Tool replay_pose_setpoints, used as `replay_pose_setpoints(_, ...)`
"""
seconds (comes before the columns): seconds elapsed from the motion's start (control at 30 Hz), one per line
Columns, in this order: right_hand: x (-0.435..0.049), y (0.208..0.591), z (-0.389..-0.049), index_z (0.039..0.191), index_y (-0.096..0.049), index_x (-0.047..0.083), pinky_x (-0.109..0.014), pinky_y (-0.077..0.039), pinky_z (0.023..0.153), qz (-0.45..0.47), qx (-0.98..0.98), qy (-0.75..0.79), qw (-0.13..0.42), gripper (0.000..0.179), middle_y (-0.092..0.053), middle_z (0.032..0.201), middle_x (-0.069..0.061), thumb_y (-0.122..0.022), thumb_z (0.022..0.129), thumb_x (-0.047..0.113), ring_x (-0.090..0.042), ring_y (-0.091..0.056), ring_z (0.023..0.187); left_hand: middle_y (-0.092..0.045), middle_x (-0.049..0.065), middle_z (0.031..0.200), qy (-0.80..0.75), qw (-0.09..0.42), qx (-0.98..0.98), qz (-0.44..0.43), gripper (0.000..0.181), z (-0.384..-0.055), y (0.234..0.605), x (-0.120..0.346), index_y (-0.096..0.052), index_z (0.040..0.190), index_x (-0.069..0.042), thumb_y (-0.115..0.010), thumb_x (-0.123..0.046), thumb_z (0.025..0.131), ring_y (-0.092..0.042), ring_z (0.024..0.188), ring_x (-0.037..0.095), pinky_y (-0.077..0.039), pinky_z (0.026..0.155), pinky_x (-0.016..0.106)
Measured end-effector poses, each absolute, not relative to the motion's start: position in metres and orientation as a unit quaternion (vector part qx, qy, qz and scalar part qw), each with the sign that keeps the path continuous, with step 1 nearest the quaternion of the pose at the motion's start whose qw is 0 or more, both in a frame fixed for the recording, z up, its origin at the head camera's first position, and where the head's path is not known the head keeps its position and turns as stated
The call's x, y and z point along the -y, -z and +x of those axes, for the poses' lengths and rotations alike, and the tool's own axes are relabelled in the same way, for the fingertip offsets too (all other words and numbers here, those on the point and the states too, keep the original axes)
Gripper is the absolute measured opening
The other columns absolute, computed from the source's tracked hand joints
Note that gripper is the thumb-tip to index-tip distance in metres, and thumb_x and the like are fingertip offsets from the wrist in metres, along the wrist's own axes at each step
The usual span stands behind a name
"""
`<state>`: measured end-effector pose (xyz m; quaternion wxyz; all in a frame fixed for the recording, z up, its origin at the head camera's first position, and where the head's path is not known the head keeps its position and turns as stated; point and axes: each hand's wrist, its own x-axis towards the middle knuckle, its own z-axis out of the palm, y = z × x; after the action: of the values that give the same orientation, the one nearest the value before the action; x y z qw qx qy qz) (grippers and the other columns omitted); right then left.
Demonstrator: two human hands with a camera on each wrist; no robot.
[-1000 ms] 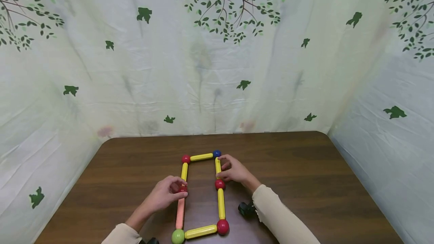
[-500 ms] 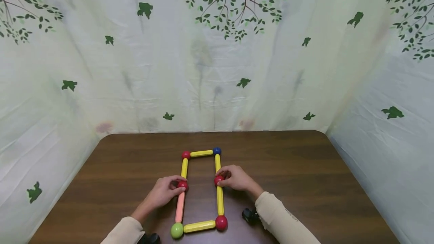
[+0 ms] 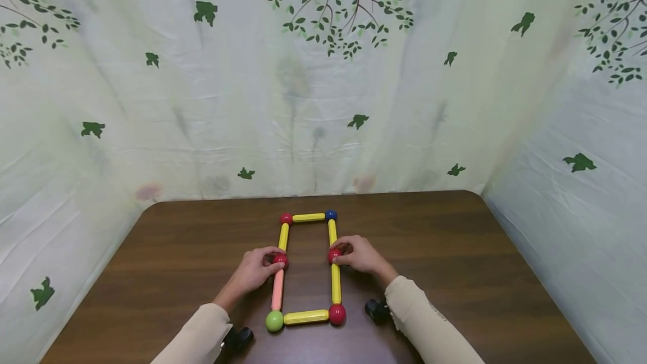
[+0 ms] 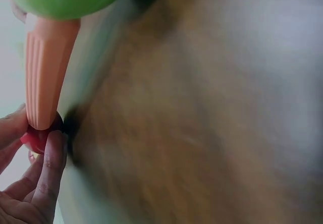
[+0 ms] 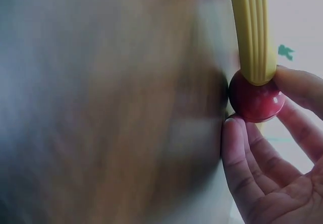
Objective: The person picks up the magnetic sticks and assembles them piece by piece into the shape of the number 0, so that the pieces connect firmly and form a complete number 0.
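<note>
A long rectangle of building rods joined by balls lies over the brown table point(image 3: 445, 274). My left hand point(image 3: 253, 269) pinches the red ball point(image 4: 35, 141) midway along its left side, between a pink rod point(image 3: 277, 291) and a yellow rod point(image 3: 284, 236). On the opposite side, my right hand point(image 3: 365, 255) pinches another red ball point(image 5: 256, 103) between two yellow rods, the nearer one point(image 3: 336, 285) in full view. The near corners are a green ball point(image 3: 274, 321) and a red ball point(image 3: 337, 314); the far ones are red point(image 3: 286, 218) and blue point(image 3: 331, 215).
Yellow rods form the near end point(image 3: 306, 317) and far end point(image 3: 309, 218) of the rectangle. Behind the table hangs a pale cloth point(image 3: 242, 100) printed with leaves and branches. A black wrist camera point(image 3: 378, 311) sits under the right sleeve, another point(image 3: 239, 339) by the left.
My right hand has come down from the far right rod to grip the middle red ball. Since then the whole rectangle has shifted away from me and slightly right, with both hands.
</note>
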<state>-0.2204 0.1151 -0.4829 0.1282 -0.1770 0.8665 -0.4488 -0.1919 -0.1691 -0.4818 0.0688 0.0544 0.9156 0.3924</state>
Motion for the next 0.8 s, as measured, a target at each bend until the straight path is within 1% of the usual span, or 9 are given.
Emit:
replay_pose_setpoints(0.13, -0.117, 0.484, -0.229, 0.107, -0.069, 0.007, -0.028, -0.050, 0.062, -0.177, -0.864, 0.453, 0.126, 0.025, -0.064, 0.095, -0.006, -0.075, 0.083, 0.013, -0.018, -0.056, 0.079, -0.065, 0.004, 0.091, -0.396, 0.069, -0.914, 0.049, 0.029, -0.203, 0.481, 0.166, -0.069, 0.112, -0.008, -0.075, -0.013, 0.084, -0.054, 0.069, 0.016, -0.049, 0.059, 0.027)
replay_pose_setpoints(0.4, -0.118, 0.487, -0.239, 0.108, -0.067, 0.005, -0.030, -0.053, 0.063, -0.163, -0.857, 0.471, 0.132, 0.024, -0.064, 0.099, -0.008, -0.072, 0.086, 0.010, -0.018, -0.057, 0.080, -0.066, 0.007, 0.098, -0.392, 0.072, -0.916, 0.035, 0.030, -0.216, 0.480, 0.161, -0.067, 0.114, -0.006, -0.073, -0.015, 0.086, -0.059, 0.077, 0.017, -0.053, 0.069, 0.031)
replay_pose_setpoints(0.67, -0.123, 0.486, -0.243, 0.108, -0.068, 0.007, -0.028, -0.051, 0.065, -0.168, -0.859, 0.468, 0.122, 0.022, -0.064, 0.098, -0.006, -0.072, 0.087, 0.012, -0.018, -0.056, 0.080, -0.066, 0.010, 0.099, -0.398, 0.066, -0.914, 0.047, 0.031, -0.222, 0.479, 0.158, -0.066, 0.113, -0.003, -0.073, -0.016, 0.086, -0.059, 0.076, 0.018, -0.052, 0.068, 0.031)
replay_pose_setpoints(0.8, -0.125, 0.485, -0.245, 0.108, -0.067, 0.007, -0.029, -0.051, 0.064, -0.165, -0.858, 0.468, 0.131, 0.022, -0.063, 0.097, -0.006, -0.072, 0.087, 0.011, -0.018, -0.055, 0.079, -0.065, 0.010, 0.100, -0.400, 0.071, -0.912, 0.047, 0.031, -0.224, 0.481, 0.158, -0.065, 0.114, -0.004, -0.073, -0.016, 0.086, -0.059, 0.077, 0.018, -0.052, 0.068, 0.030)
